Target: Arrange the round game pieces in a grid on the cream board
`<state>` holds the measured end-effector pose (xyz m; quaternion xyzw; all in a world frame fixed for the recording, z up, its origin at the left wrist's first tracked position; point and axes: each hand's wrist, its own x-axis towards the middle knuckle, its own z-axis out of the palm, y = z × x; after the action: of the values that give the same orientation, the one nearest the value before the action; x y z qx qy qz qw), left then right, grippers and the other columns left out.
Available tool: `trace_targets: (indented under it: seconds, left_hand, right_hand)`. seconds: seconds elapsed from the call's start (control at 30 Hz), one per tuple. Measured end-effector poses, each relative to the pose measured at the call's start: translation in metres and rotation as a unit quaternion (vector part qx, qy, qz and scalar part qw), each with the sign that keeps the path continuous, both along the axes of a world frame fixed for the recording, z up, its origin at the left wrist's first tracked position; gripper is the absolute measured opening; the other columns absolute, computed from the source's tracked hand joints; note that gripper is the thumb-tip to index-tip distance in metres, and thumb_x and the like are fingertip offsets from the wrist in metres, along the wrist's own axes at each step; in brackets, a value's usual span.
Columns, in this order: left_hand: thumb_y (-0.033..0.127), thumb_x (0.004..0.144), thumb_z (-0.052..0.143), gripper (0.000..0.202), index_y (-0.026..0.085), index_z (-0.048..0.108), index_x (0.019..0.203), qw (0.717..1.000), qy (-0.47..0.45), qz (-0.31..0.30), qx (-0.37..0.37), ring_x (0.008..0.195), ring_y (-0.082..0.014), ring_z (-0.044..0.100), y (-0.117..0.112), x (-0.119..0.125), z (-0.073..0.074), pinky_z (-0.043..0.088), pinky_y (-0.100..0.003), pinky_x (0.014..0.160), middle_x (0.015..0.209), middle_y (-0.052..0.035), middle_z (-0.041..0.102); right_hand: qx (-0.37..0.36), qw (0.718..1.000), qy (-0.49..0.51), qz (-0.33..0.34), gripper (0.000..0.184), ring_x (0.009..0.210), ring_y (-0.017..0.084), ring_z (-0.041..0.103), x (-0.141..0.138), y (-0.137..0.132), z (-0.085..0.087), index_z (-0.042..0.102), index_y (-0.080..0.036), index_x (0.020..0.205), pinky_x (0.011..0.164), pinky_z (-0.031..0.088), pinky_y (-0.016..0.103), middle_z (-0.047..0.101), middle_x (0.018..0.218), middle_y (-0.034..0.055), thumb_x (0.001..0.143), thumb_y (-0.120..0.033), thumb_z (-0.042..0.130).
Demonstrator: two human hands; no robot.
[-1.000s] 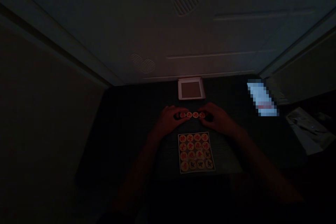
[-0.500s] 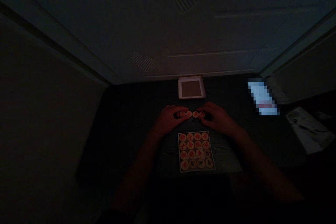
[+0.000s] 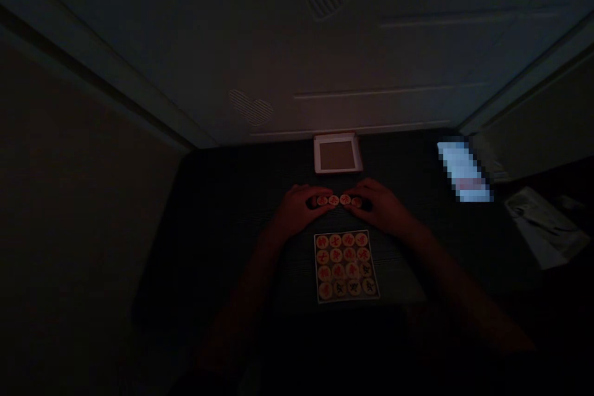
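A short row of round Chinese chess pieces (image 3: pixel 333 200) with red characters lies on the dark tabletop. My left hand (image 3: pixel 299 209) curls around the left end of this row, thumb on the near side and fingers on the far side. Round the right end, my right hand (image 3: pixel 383 207) pinches in the same way. Shadow and fingers partly hide the outer pieces. Nearer to me sits a square box (image 3: pixel 316 269) filled with rows of pieces, most marked in red and several in black.
Beyond my hands, a shallow white-rimmed tray (image 3: pixel 317 158) rests against the pale panel. A bright, pixelated phone-like object (image 3: pixel 464 170) lies at the right. Past it is a pale packet or paper (image 3: pixel 547 229). The room is very dim.
The right fingertips have shifted slightly left along the row. Both hands stay on the pieces, and the box and tray keep their places.
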<state>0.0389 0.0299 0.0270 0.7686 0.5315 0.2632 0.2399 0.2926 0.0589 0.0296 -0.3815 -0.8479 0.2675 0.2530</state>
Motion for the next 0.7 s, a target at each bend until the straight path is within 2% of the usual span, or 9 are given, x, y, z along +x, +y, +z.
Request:
trace_targets:
  seconds: [0.33, 0.57, 0.7]
  left_hand:
    - [0.039, 0.086, 0.077, 0.034, 0.03, 0.07, 0.119, 1.0, -0.015, -0.003, 0.007, 0.098, -0.0223, 0.069, 0.0, -0.002, -0.005, 0.048, -0.045, 0.096, 0.114, -0.0005, 0.077]
    - [0.043, 0.084, 0.079, 0.037, 0.028, 0.07, 0.117, 0.999, -0.031, 0.005, 0.027, 0.088, -0.0195, 0.068, 0.0, -0.001, -0.005, 0.051, -0.04, 0.089, 0.103, -0.0011, 0.075]
    - [0.045, 0.085, 0.078, 0.036, 0.027, 0.071, 0.115, 0.999, -0.038, 0.0, 0.027, 0.085, -0.0188, 0.067, 0.002, 0.0, -0.004, 0.052, -0.039, 0.087, 0.099, -0.001, 0.074]
  right_hand:
    - [-0.031, 1.0, 0.001, 0.0, 0.035, 0.096, 0.023, 0.065, 0.008, 0.0, 0.008, 0.069, -0.025, 0.123, 0.086, 0.057, 0.039, 0.064, 0.109, 0.0077, 0.089, -0.031, 0.073]
    - [-0.04, 0.999, 0.008, 0.019, 0.022, 0.098, 0.021, 0.065, 0.022, -0.006, 0.013, 0.067, -0.025, 0.11, 0.087, 0.054, 0.037, 0.068, 0.108, 0.0053, 0.089, -0.018, 0.067]
    - [-0.038, 0.999, 0.009, 0.003, 0.02, 0.093, 0.02, 0.065, 0.024, -0.012, 0.011, 0.067, -0.025, 0.108, 0.084, 0.055, 0.036, 0.068, 0.106, 0.0054, 0.09, -0.018, 0.065]
